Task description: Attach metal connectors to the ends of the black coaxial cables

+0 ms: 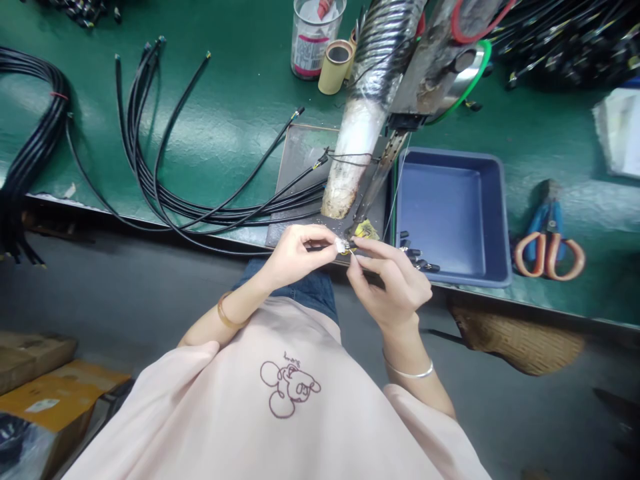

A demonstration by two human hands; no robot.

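Observation:
At the front edge of the bench, my left hand point(305, 257) pinches the end of a black cable point(225, 251) between thumb and fingertips, something white showing at the tips. Close beside it, my right hand point(387, 277) is closed in a pinch at the same cable end, its fingertips near the small wires; exactly what it grips is too small to make out. Just behind both hands are a yellow sponge point(367, 230) and the lower end of a soldering fixture point(380, 177). More black cables point(240, 212) lie on a dark plate point(305, 150) to the left.
A blue plastic tray point(450, 157) stands on the right, small black connectors point(417, 257) at its near left corner. Beyond it lie orange-handled pliers point(550, 233). A foil-wrapped duct point(380, 60) hangs over the plate. Behind are a clear cup point(313, 40) and a solder spool point(335, 67).

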